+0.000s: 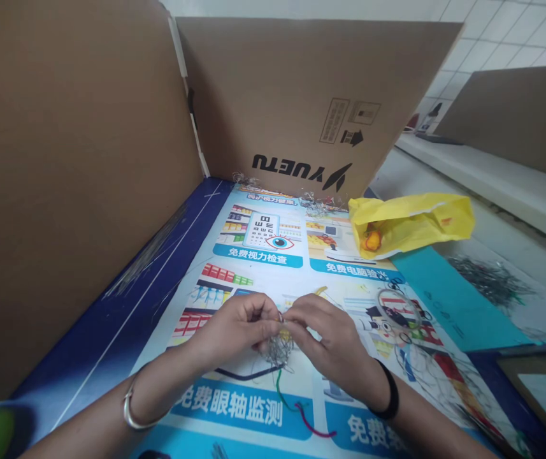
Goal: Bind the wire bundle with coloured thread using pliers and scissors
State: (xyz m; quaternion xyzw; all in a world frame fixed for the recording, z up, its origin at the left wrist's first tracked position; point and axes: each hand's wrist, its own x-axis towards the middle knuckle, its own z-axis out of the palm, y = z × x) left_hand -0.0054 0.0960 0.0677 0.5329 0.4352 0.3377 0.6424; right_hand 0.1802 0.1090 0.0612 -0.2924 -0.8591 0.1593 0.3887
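My left hand (244, 325) and my right hand (325, 331) meet over the printed sheet, their fingertips pinched together. Between them hangs a small tangled bundle of thin silvery wire (280, 352), its upper end caught in both pinches. Exactly how the wire runs between the fingertips is too small to make out. A green cord (280, 387) trails below the bundle onto the sheet, and a magenta cord (313, 426) continues from its lower end.
Cardboard panels (301, 83) wall off the back and left. A yellow bag (416, 223) with an orange item inside lies back right. Wire piles (490, 280) sit further right, long wires (148, 248) at left. A wire coil (399, 309) rests right of my hands.
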